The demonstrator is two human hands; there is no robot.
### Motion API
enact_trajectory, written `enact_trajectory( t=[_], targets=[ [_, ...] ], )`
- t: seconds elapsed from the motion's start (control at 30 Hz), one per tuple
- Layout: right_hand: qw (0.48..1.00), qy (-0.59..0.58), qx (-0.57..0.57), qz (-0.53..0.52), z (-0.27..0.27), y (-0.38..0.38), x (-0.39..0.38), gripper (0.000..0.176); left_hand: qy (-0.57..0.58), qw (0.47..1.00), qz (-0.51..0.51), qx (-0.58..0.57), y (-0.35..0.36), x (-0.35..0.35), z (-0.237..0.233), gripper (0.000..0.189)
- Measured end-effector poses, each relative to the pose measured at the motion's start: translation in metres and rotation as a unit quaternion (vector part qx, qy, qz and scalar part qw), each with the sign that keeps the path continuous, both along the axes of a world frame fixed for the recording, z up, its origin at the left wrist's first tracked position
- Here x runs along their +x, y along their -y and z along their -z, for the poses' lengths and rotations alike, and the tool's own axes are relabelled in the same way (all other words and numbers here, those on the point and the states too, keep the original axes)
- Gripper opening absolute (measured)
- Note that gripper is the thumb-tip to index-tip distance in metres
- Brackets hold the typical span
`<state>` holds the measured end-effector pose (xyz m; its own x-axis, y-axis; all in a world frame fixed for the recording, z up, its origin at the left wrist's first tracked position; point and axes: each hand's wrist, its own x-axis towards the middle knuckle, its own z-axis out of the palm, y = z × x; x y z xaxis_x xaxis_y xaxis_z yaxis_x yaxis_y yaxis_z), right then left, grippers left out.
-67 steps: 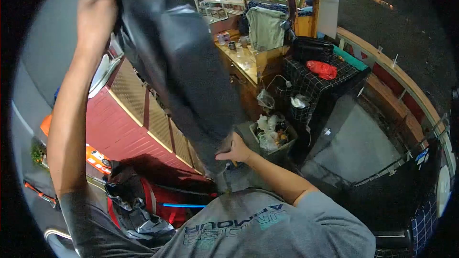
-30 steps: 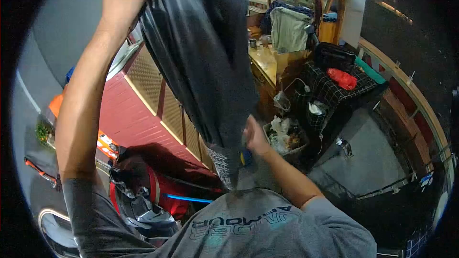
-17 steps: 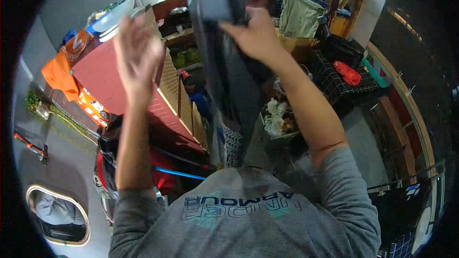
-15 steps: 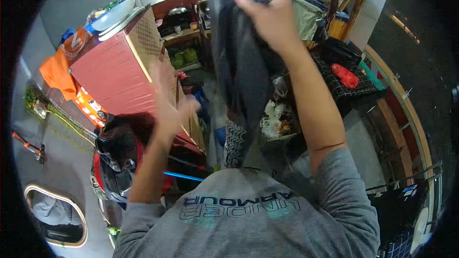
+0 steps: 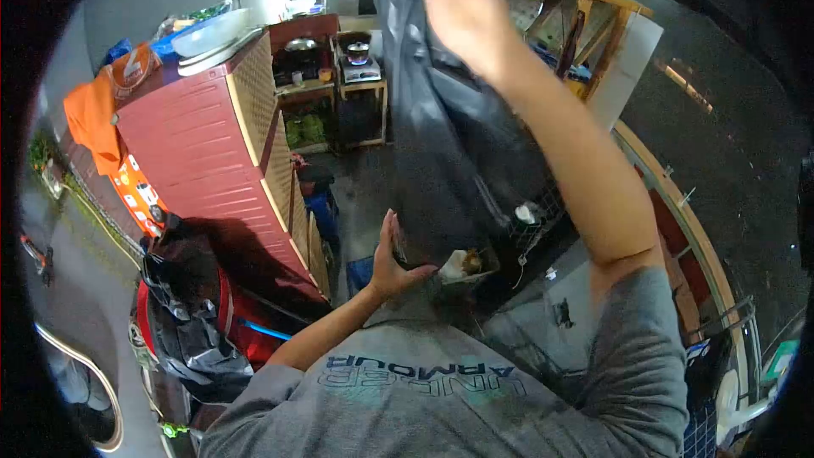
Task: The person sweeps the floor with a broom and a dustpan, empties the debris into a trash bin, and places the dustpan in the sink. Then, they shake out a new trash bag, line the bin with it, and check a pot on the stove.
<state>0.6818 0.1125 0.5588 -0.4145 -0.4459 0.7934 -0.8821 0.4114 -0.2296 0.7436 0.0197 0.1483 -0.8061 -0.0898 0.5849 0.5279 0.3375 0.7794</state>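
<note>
A long black plastic bag point(image 5: 449, 136) hangs in front of me, its top near the upper edge of the view and its lower part above the floor. High up, my right hand point(image 5: 462, 13) is closed on the top of the bag. Down at the bag's lower left side is my left hand point(image 5: 393, 263), fingers spread and thumb apart, its palm beside or against the plastic. Whether it presses on the bag is hard to tell.
Left stands a red drawer cabinet point(image 5: 186, 131) with a white basin point(image 5: 212, 32) on top. A black backpack point(image 5: 191, 314) lies below it. Ahead, a stove point(image 5: 360, 68) bears a pot. Behind the bag is a bin or box with white plastic point(image 5: 462, 267).
My left hand has moved right and down from beside the cabinet to the bag's lower end. The bag now hangs wider, still in my right hand. The view has shifted.
</note>
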Motion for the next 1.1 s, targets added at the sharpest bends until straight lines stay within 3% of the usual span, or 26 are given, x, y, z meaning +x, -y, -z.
enact_trajectory(
  t=[0.03, 0.07, 0.1, 0.17, 0.23, 0.33, 0.37, 0.4, 0.43, 0.47, 0.53, 0.57, 0.6, 0.63, 0.7, 0.73, 0.77, 0.87, 0.93, 1.0, 1.07, 1.1],
  targets=[
    [1.0, -0.02, -0.01, 0.01, 0.002, 0.013, 0.006, 0.052, -0.012, 1.0, -0.008, 0.02, 0.001, 0.001, 0.0, 0.125],
    [0.998, 0.036, 0.058, 0.004, 0.004, 0.024, 0.031, 0.049, -0.013, 1.0, -0.022, 0.019, 0.004, 0.004, -0.001, 0.125],
    [0.998, -0.029, 0.044, -0.03, 0.017, 0.041, 0.023, 0.048, 0.01, 0.999, 0.007, 0.049, 0.008, 0.009, -0.001, 0.119],
    [0.994, 0.003, 0.058, -0.09, 0.001, 0.056, 0.042, 0.045, 0.032, 0.996, 0.027, 0.075, 0.023, 0.015, 0.007, 0.113],
    [0.979, 0.124, -0.017, -0.16, -0.017, 0.067, 0.063, 0.045, 0.056, 0.993, 0.013, 0.102, 0.046, 0.015, 0.026, 0.106],
    [0.966, 0.017, -0.058, -0.251, -0.005, 0.121, 0.063, 0.045, 0.013, 0.998, -0.013, 0.067, 0.07, 0.052, 0.006, 0.106],
    [0.98, -0.021, 0.037, -0.196, -0.003, 0.131, 0.074, 0.044, 0.0, 0.998, -0.025, 0.054, 0.079, 0.065, 0.004, 0.106],
    [0.967, -0.097, 0.032, -0.235, -0.005, 0.137, 0.075, 0.047, 0.005, 0.997, -0.067, 0.032, 0.086, 0.076, 0.007, 0.106],
    [0.972, -0.042, 0.022, -0.232, -0.019, 0.131, 0.093, 0.049, 0.006, 0.994, -0.108, 0.01, 0.094, 0.083, 0.008, 0.106],
    [0.956, -0.055, -0.084, -0.277, -0.018, 0.136, 0.098, 0.049, -0.002, 0.992, -0.126, 0.014, 0.104, 0.089, 0.017, 0.106],
    [0.953, -0.06, -0.008, -0.297, -0.004, 0.154, 0.094, 0.046, 0.006, 0.984, -0.126, 0.123, 0.123, 0.109, 0.037, 0.108],
    [0.923, -0.196, 0.051, -0.327, 0.011, 0.165, 0.084, 0.047, 0.002, 0.977, -0.136, 0.164, 0.131, 0.121, 0.043, 0.109],
    [0.969, -0.073, 0.164, -0.171, -0.011, 0.135, 0.131, 0.047, 0.034, 0.977, -0.195, 0.082, 0.138, 0.135, 0.036, 0.11],
    [0.978, -0.074, 0.154, -0.116, -0.029, 0.137, 0.131, 0.059, 0.067, 0.966, -0.25, 0.002, 0.144, 0.146, 0.033, 0.111],
    [0.982, 0.017, -0.047, -0.183, -0.054, 0.15, 0.111, 0.056, 0.043, 0.95, -0.308, 0.015, 0.147, 0.163, 0.033, 0.114],
    [0.918, 0.091, -0.081, -0.378, -0.059, 0.165, 0.104, 0.052, 0.028, 0.941, -0.338, 0.0, 0.15, 0.168, 0.034, 0.112],
    [0.974, -0.029, -0.067, -0.216, -0.064, 0.177, 0.104, 0.047, 0.017, 0.93, -0.366, -0.019, 0.152, 0.175, 0.037, 0.109],
    [0.989, -0.044, -0.015, -0.142, -0.096, 0.177, 0.121, 0.041, 0.03, 0.903, -0.425, -0.052, 0.161, 0.185, 0.041, 0.101],
    [0.944, -0.081, 0.061, -0.314, -0.098, 0.162, 0.14, 0.034, 0.014, 0.886, -0.463, -0.036, 0.168, 0.181, 0.05, 0.091],
    [0.861, -0.099, 0.128, -0.482, -0.092, 0.152, 0.155, 0.03, 0.018, 0.879, -0.476, -0.017, 0.174, 0.193, 0.057, 0.089],
    [0.811, -0.105, 0.162, -0.552, -0.097, 0.158, 0.159, 0.031, 0.061, 0.875, -0.479, -0.031, 0.177, 0.196, 0.059, 0.087],
    [0.914, -0.058, 0.009, -0.401, -0.103, 0.172, 0.157, 0.03, 0.065, 0.875, -0.479, -0.03, 0.177, 0.198, 0.06, 0.087]
  ],
)
